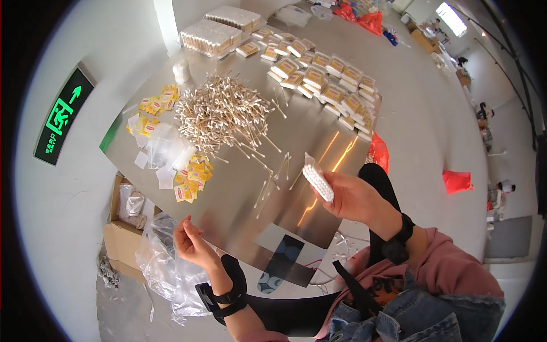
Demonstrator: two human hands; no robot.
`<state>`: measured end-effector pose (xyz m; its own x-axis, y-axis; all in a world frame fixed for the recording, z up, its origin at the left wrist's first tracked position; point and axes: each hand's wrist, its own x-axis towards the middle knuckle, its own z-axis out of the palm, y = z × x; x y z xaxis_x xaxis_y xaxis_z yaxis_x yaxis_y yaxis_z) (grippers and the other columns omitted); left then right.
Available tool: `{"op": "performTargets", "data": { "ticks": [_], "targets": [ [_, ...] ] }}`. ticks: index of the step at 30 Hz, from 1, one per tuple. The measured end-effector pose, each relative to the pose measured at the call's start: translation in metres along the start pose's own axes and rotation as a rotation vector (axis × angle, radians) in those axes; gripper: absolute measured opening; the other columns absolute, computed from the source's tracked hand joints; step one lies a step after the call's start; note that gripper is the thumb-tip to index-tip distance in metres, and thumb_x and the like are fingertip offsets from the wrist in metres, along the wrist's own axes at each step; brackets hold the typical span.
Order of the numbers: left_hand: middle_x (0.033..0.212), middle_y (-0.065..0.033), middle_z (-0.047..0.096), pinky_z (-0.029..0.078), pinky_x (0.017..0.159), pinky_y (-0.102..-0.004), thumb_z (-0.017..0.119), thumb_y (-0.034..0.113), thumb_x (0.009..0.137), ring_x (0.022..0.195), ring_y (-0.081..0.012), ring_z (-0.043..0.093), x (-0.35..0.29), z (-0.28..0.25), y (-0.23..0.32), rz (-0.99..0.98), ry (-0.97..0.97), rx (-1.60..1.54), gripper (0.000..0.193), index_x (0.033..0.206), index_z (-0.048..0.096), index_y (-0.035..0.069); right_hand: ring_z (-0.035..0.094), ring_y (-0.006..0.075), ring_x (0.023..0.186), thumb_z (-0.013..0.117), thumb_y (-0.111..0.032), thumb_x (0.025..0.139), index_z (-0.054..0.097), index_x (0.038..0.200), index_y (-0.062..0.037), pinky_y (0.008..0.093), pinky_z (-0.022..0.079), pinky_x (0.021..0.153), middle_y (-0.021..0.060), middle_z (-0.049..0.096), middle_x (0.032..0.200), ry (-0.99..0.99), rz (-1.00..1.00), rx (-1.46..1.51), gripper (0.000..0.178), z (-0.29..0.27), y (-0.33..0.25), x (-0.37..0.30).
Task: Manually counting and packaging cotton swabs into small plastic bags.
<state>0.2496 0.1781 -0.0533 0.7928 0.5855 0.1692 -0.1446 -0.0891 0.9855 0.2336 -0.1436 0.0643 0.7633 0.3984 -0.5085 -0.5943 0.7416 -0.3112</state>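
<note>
My right hand (356, 196) grips a small clear packet of cotton swabs (318, 181) above the right part of the metal table (228, 196). White swab tips show through the packet, and its upper end is loose film. My left hand (195, 244) is raised by the table's near left edge, fingers curled in toward the thumb, with nothing visible in them. Beyond both hands lies a big heap of loose cotton swabs (222, 111), and several single swabs are scattered on its near side. Yellow-and-white cards (192, 178) and clear plastic bags (168, 147) lie left of the heap.
Filled swab packets (316, 77) cover the table's far right side. Wrapped swab bundles (211, 39) stand at the far left corner. A cardboard box (122, 242) and crumpled clear plastic (168, 256) sit on the floor at left. A dark patterned pad (284, 256) lies near my lap.
</note>
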Motion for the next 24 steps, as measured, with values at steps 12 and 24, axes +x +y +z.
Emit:
{"op": "performTargets", "data": {
  "ticks": [12,24],
  "targets": [
    [0.069,0.0027,0.053,0.033,0.058,-0.0203,0.062,0.018,0.099,0.062,-0.0035,0.043,0.001,0.018,0.004,-0.066,0.000,0.005,0.021,0.095,0.069,-0.001,0.066,0.0163,0.086,0.071,-0.011,0.088,0.053,0.124,-0.0060,0.0322,0.057,0.076,0.0072,0.063,0.109,0.402,-0.331,-0.830,0.040,-0.024,-0.100,0.061],
    [0.067,0.0041,0.051,0.030,0.056,-0.0199,0.062,0.020,0.099,0.060,-0.0026,0.042,0.008,0.031,0.007,-0.131,-0.018,-0.035,0.023,0.093,0.069,-0.001,0.070,0.0341,0.074,0.075,-0.015,0.069,0.059,0.103,0.0058,0.0413,0.056,0.067,0.0207,0.069,0.091,0.944,-0.843,-2.230,0.042,-0.031,-0.267,0.131]
  ]
}}
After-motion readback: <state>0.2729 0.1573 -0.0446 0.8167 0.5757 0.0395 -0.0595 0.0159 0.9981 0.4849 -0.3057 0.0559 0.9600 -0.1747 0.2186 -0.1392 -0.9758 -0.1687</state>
